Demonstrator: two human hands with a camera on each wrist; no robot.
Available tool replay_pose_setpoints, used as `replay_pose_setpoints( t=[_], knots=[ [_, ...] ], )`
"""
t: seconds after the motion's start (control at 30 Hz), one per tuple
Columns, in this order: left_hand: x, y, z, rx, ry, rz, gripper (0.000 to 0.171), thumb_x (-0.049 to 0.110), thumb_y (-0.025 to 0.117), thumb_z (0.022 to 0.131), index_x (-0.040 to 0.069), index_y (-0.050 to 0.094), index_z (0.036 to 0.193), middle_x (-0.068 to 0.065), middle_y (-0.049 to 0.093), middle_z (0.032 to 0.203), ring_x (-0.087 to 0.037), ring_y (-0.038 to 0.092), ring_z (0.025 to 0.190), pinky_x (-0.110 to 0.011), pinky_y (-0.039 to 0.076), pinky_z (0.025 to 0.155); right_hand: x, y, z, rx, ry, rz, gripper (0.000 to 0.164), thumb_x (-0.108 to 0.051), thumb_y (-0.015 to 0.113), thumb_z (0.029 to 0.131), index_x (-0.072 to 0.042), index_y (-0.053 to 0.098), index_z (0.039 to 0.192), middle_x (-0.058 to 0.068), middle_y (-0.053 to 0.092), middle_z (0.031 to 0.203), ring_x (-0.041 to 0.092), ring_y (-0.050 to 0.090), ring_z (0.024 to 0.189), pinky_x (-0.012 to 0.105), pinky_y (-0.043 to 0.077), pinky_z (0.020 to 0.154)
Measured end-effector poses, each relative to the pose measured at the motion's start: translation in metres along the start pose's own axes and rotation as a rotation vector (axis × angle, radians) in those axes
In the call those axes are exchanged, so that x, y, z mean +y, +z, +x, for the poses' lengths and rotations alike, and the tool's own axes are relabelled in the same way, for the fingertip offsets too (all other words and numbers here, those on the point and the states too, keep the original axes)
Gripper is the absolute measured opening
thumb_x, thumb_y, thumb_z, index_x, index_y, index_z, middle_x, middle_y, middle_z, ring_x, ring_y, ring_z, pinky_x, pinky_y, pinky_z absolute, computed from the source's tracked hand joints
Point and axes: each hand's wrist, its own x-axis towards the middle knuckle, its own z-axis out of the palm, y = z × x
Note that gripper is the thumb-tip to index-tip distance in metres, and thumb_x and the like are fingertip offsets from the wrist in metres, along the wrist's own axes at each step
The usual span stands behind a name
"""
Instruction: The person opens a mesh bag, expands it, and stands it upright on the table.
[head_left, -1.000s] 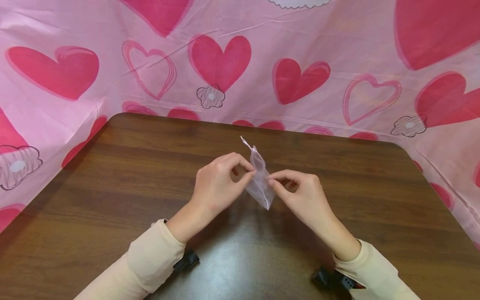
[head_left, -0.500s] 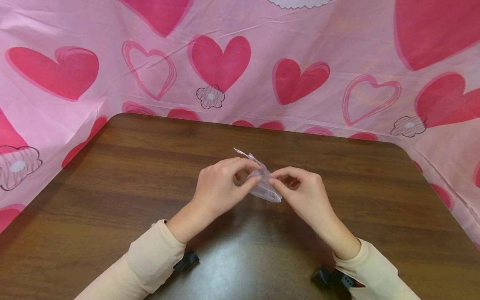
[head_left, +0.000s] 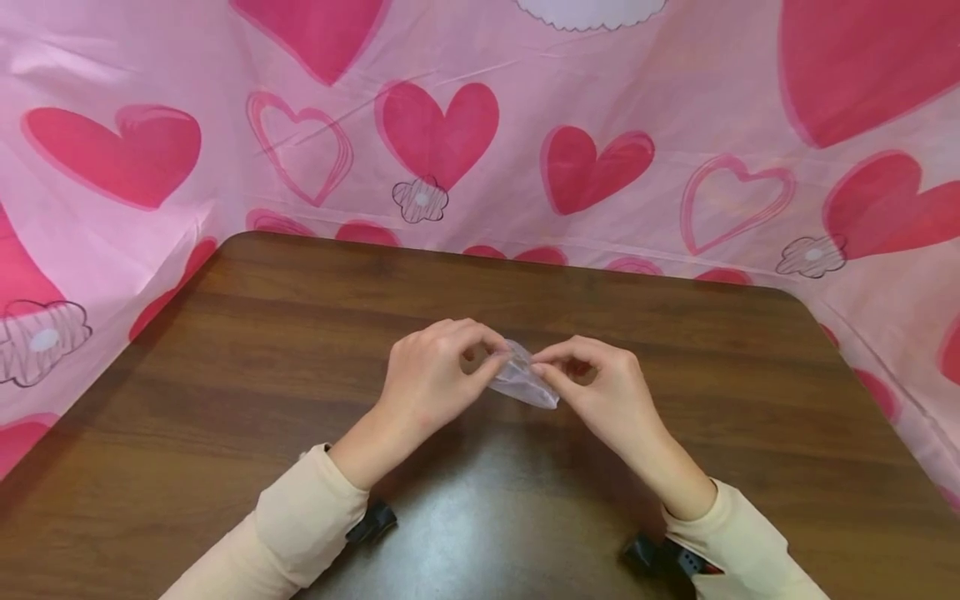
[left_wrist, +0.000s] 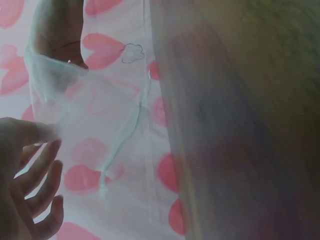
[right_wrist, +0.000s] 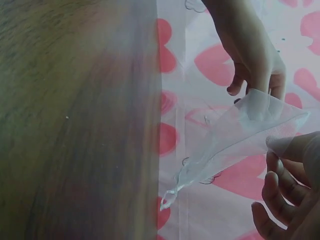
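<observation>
Evidently both hands are at work on one sheer, whitish bag (head_left: 519,382), which is held up over the middle of the surface (head_left: 247,433), between the two sets of fingers. The left hand (head_left: 433,373) pinches it between thumb and forefinger, the tips clamped on the thin material at the bag's left side. The right hand (head_left: 603,382) does much the same from the other side, its thumb and index tip together on the bag, close to the left hand's grip without touching it. In the right wrist view the right hand's remaining fingers are bent loosely beneath the pinch and hold nothing; the left hand's spare fingers are likewise curved in the left wrist view.

From the right wrist the bag spreads into a wide, see-through shape (the hearts behind it show plainly through the material), narrowing to a twisted cord (right_wrist: 169,197) at its lower left. Whether anything lies inside cannot be told.

The surface is dark brown with a wood grain and rounded far corners, and a pale patch of glare lies on it in front of the hands. Beyond it hangs a pink cloth (head_left: 517,100) printed with red hearts and sketched flowers. Cream sleeves (head_left: 303,521) cover both forearms, and a black device (head_left: 372,523) shows beneath the left cuff.
</observation>
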Motion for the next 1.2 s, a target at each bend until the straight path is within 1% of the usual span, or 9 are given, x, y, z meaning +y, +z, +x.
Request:
replay_pose_setpoints(
  t=[0.2,0.3,0.43,0.57,0.7,0.8,1.0,1.1,1.2],
  knots=[
    [0.007,-0.001,0.000,0.011,0.088,0.017,0.012,0.025,0.080,0.082,0.027,0.078,0.094,0.014,0.068,0.076,-0.004,0.058,0.065,-0.024,0.043,0.050,-0.002,-0.008,0.000,-0.041,-0.053,0.017,0.017,-0.003,0.083,0.078,-0.013,0.078,0.090,-0.013,0.069,0.081,0.007,0.058,0.069,0.028,0.050,0.062],
    [0.012,0.001,-0.002,0.045,0.092,0.027,0.008,0.026,0.082,0.080,0.026,0.080,0.088,0.014,0.069,0.075,-0.005,0.057,0.063,-0.024,0.042,0.049,0.000,-0.010,-0.002,-0.034,-0.054,0.022,0.018,-0.002,0.083,0.077,-0.013,0.078,0.090,-0.011,0.070,0.081,0.007,0.059,0.069,0.030,0.050,0.061],
    [0.016,0.003,-0.004,0.071,0.047,0.058,0.008,0.024,0.085,0.077,0.025,0.078,0.078,0.014,0.068,0.073,-0.005,0.056,0.062,-0.024,0.042,0.049,0.002,-0.009,-0.005,-0.029,0.005,0.025,0.014,-0.006,0.083,0.079,-0.014,0.079,0.090,-0.010,0.072,0.082,0.008,0.059,0.069,0.032,0.049,0.058],
    [0.016,0.005,-0.001,0.084,-0.007,0.079,0.011,0.023,0.086,0.075,0.025,0.075,0.075,0.013,0.066,0.072,-0.006,0.057,0.062,-0.025,0.043,0.049,-0.002,-0.011,-0.002,-0.064,0.122,0.009,0.011,-0.015,0.082,0.082,-0.016,0.079,0.093,-0.009,0.072,0.084,0.010,0.060,0.071,0.033,0.050,0.062],
    [0.015,0.009,0.008,0.081,-0.055,0.081,0.009,0.024,0.085,0.077,0.023,0.076,0.077,0.011,0.067,0.073,-0.007,0.057,0.063,-0.025,0.042,0.050,-0.007,-0.016,0.005,-0.109,0.256,-0.012,0.017,-0.029,0.079,0.085,-0.017,0.078,0.097,-0.007,0.072,0.087,0.013,0.060,0.074,0.033,0.050,0.064],
    [0.010,0.015,0.011,0.083,-0.079,0.079,0.009,0.025,0.085,0.078,0.022,0.077,0.079,0.010,0.068,0.074,-0.008,0.057,0.063,-0.024,0.041,0.050,-0.007,-0.014,0.006,-0.129,0.312,-0.037,0.023,-0.033,0.078,0.086,-0.016,0.077,0.101,-0.004,0.072,0.090,0.015,0.060,0.076,0.033,0.050,0.065],
    [0.005,0.019,0.013,0.091,-0.122,0.070,0.008,0.027,0.084,0.080,0.023,0.077,0.080,0.009,0.067,0.070,-0.009,0.056,0.062,-0.026,0.041,0.050,-0.008,-0.008,0.008,-0.112,0.325,-0.126,0.015,-0.024,0.078,0.087,-0.014,0.078,0.097,-0.002,0.072,0.086,0.016,0.060,0.074,0.032,0.046,0.058],
    [0.005,0.017,0.014,0.094,-0.153,0.049,0.008,0.027,0.083,0.080,0.024,0.077,0.082,0.010,0.066,0.069,-0.009,0.057,0.063,-0.027,0.041,0.052,-0.010,-0.006,0.010,-0.087,0.307,-0.158,0.009,-0.019,0.078,0.086,-0.014,0.079,0.093,-0.001,0.073,0.088,0.019,0.062,0.075,0.034,0.046,0.060],
    [0.006,0.013,0.014,0.084,-0.150,0.039,0.008,0.027,0.083,0.081,0.025,0.077,0.087,0.011,0.067,0.073,-0.008,0.057,0.066,-0.028,0.043,0.054,-0.013,-0.006,0.010,-0.041,0.281,-0.192,0.006,-0.017,0.079,0.085,-0.014,0.079,0.091,0.001,0.073,0.089,0.021,0.062,0.075,0.036,0.047,0.063]
  ],
)
